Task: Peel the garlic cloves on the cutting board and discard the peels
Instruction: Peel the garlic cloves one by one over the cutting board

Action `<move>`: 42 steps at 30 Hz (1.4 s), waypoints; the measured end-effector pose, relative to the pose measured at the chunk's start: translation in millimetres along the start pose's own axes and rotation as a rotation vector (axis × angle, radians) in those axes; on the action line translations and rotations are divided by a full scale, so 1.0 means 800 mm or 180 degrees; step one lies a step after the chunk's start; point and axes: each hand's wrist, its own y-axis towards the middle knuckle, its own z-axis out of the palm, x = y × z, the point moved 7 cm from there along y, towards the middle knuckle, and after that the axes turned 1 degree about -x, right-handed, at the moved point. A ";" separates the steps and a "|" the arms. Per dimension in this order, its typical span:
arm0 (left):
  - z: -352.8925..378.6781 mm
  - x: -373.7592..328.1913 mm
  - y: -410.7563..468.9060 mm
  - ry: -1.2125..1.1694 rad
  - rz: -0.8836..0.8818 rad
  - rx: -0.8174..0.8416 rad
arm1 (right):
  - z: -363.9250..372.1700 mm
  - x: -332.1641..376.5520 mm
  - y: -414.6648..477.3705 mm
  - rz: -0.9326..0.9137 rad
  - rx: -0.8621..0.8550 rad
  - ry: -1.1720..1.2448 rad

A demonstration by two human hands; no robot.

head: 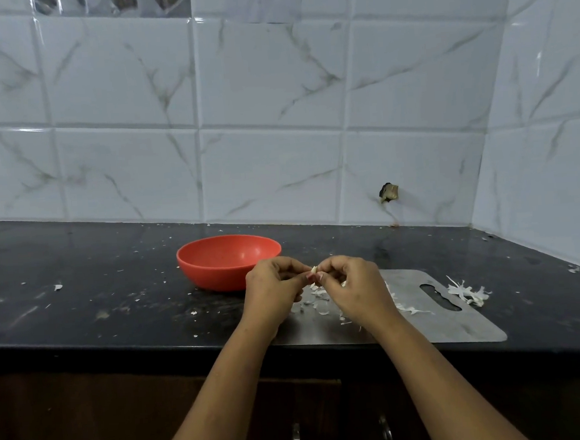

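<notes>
A person stands at a dark counter with both forearms reaching forward, the two hands meeting just above the left part of a grey cutting board. The left hand and the right hand are held close together, knuckles up, and between them sits a small pale garlic clove. The fingers of both hands are curled inward and clamped on the clove from either side, the left fingers pinching its left end and the right ones its right end; only the top of the clove shows, so how much skin it carries cannot be told. Below the hands, thin white peels lie scattered on the board, some trailing out from under the right wrist. A second heap of peels rests on the counter just beside the board's right edge, near its slot-shaped handle hole. A red bowl stands on the counter behind and to the left of the hands, its near rim partly hidden by the left hand. Small white flecks dot the counter around it. A white marbled tiled wall rises behind, and dark cabinet doors show below the counter's front edge.
</notes>
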 end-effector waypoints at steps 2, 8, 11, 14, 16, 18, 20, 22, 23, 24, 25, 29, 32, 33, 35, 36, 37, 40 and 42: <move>-0.001 0.000 -0.001 0.0002 -0.0002 -0.0011 | 0.001 0.001 0.000 -0.0018 0.0030 -0.0161; -0.001 0.001 -0.001 0.0048 -0.0011 -0.0022 | 0.002 0.007 -0.002 -0.0116 0.0108 -0.0397; -0.003 0.001 -0.001 -0.0005 -0.0037 -0.0058 | 0.002 0.008 -0.002 -0.0116 0.0112 -0.0358; -0.004 0.000 -0.001 0.0006 -0.0033 -0.0085 | 0.001 0.007 -0.002 -0.0072 0.0113 -0.0199; -0.004 0.000 -0.001 0.0004 -0.0039 -0.0093 | 0.002 0.006 -0.001 -0.0068 0.0095 -0.0146; -0.004 0.000 -0.002 0.0023 -0.0044 -0.0091 | 0.003 0.005 0.000 -0.0074 0.0099 -0.0132; -0.004 0.000 -0.002 0.0074 -0.0042 -0.0082 | 0.003 0.005 -0.001 -0.0092 0.0117 -0.0158; -0.003 0.000 -0.001 0.0110 -0.0034 -0.0084 | 0.003 0.006 -0.001 -0.0130 0.0123 -0.0195; -0.003 0.000 -0.001 0.0125 -0.0036 -0.0087 | 0.004 0.007 -0.001 -0.0141 0.0132 -0.0207; -0.003 0.000 -0.002 0.0140 -0.0039 -0.0089 | 0.004 0.007 -0.002 -0.0147 0.0148 -0.0211; -0.003 0.000 -0.002 0.0155 -0.0042 -0.0088 | 0.005 0.007 -0.002 -0.0155 0.0165 -0.0212; -0.004 0.001 -0.002 0.0263 -0.0039 -0.0092 | 0.005 0.010 -0.002 -0.0244 0.0173 -0.0296; -0.003 0.002 -0.001 0.0274 -0.0053 -0.0096 | 0.006 0.014 -0.004 -0.0309 0.0171 -0.0410; -0.003 0.002 -0.001 0.0278 -0.0048 -0.0095 | 0.006 0.015 -0.004 -0.0323 0.0167 -0.0427; -0.003 0.002 -0.001 0.0292 -0.0031 -0.0104 | 0.006 0.015 -0.003 -0.0322 0.0161 -0.0417; -0.003 0.002 -0.001 0.0292 -0.0020 -0.0117 | 0.006 0.014 -0.003 -0.0319 0.0151 -0.0407; -0.003 0.002 0.000 0.0299 -0.0007 -0.0142 | 0.006 0.014 -0.003 -0.0317 0.0136 -0.0400; -0.005 0.002 0.002 0.0411 0.0049 -0.0246 | 0.004 0.015 -0.003 -0.0321 0.0097 -0.0425; -0.004 0.001 0.002 0.0412 0.0044 -0.0243 | 0.004 0.016 -0.004 -0.0328 0.0075 -0.0455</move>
